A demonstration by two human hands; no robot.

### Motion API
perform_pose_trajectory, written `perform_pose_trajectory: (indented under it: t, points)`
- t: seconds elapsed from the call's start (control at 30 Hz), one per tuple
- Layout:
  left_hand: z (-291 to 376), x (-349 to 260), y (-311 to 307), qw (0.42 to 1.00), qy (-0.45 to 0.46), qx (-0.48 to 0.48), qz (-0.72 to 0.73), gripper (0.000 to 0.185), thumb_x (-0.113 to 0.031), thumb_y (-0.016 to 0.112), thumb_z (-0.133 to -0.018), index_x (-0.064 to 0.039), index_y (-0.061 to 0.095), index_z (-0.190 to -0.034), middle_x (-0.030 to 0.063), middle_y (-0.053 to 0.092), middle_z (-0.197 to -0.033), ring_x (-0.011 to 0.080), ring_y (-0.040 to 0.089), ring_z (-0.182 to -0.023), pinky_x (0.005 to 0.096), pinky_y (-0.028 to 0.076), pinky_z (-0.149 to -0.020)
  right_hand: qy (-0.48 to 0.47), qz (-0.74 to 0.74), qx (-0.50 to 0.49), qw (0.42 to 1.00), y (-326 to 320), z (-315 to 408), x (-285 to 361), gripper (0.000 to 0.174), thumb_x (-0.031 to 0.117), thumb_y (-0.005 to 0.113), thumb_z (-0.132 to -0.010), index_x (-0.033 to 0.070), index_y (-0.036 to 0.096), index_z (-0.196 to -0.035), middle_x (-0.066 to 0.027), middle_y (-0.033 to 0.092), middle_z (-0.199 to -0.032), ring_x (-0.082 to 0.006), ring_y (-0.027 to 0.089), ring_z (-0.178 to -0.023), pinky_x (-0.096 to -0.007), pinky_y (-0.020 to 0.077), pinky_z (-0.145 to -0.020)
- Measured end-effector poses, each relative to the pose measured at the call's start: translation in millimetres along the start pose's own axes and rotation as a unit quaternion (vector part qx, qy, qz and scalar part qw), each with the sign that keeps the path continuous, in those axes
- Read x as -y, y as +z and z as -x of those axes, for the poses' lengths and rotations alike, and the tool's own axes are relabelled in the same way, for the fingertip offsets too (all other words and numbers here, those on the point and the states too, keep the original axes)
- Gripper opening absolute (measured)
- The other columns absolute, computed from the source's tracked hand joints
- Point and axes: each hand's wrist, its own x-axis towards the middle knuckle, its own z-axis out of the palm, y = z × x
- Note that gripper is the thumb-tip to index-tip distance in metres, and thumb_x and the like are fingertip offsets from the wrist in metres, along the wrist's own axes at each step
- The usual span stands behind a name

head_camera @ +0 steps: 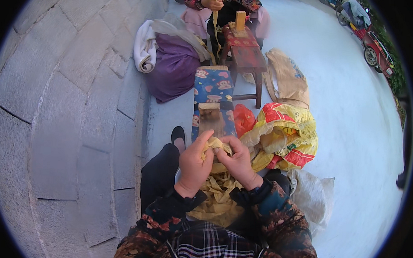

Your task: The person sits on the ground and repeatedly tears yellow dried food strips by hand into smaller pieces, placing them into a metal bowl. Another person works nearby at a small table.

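Observation:
Both hands meet in front of me on a crumpled pale-yellow strip [214,143], thin and pliable; its material is unclear. My left hand [195,165] grips its left side with thumb and fingers, and my right hand [239,161] pinches its right side. Just beyond them, a wooden block [210,112] stands upright at the far end of a small wooden board [211,125]. That board rests on a bench covered in blue patterned cloth [213,86]. Below my wrists, between my legs, lies a heap of similar yellow strips [221,195], partly hidden by my forearms.
A yellow and red woven sack [296,133] and a red plastic bag [243,119] lie right of the bench. A purple bag [174,65] stands left. Ahead, another person's hand [212,4] holds a strip near a red wooden bench [244,56]. A stone wall [64,133] runs along the left.

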Motion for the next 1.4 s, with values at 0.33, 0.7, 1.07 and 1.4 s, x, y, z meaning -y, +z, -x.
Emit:
perform_pose_trajectory:
  t: [0.33,0.7,1.07,1.4]
  points:
    - [4.7,0.5,-4.3,0.989,0.112,0.013,-0.099,0.031,-0.005,0.065,-0.077,-0.005,0.061,-0.107,0.0135,0.065,-0.088,0.0342,0.064,-0.078,0.0396,0.050,-0.065,-0.004,0.027,-0.002,1.000,-1.8,2.4,13.2,0.019,0.004,0.063,-0.084,0.002,0.061,-0.102,-0.0012,0.061,-0.085,-0.0060,0.056,-0.075,-0.0225,0.0473,-0.066]
    - [6.4,6.0,-0.8,0.991,-0.108,0.067,-0.033,0.020,-0.005,0.059,-0.082,-0.003,0.061,-0.101,0.0156,0.066,-0.087,0.0305,0.066,-0.075,0.0355,0.051,-0.067,-0.014,0.028,0.030,0.999,-3.7,0.1,4.1,0.019,0.004,0.063,-0.086,0.001,0.062,-0.105,-0.0021,0.062,-0.087,-0.0113,0.059,-0.077,-0.0241,0.0480,-0.072]
    - [7.4,24.3,-13.6,0.954,-0.250,0.049,0.156,0.010,-0.003,0.067,-0.084,-0.002,0.058,-0.089,0.0012,0.056,-0.077,0.0072,0.052,-0.071,0.0277,0.044,-0.062,0.216,-0.217,0.143,0.941,-10.9,-7.2,3.0,0.018,0.019,0.062,-0.098,0.006,0.064,-0.110,0.0092,0.054,-0.079,0.0017,0.040,-0.060,-0.0164,0.0304,-0.051]
    - [10.2,19.3,-18.7,0.996,-0.037,0.083,-0.020,0.018,-0.010,0.072,-0.083,-0.002,0.061,-0.095,0.0123,0.060,-0.087,0.0316,0.062,-0.075,0.0354,0.049,-0.065,0.173,-0.117,0.162,0.964,-10.4,-7.5,-10.4,0.021,0.025,0.055,-0.102,0.006,0.064,-0.097,0.0070,0.052,-0.076,-0.0015,0.044,-0.068,-0.0196,0.0367,-0.058]
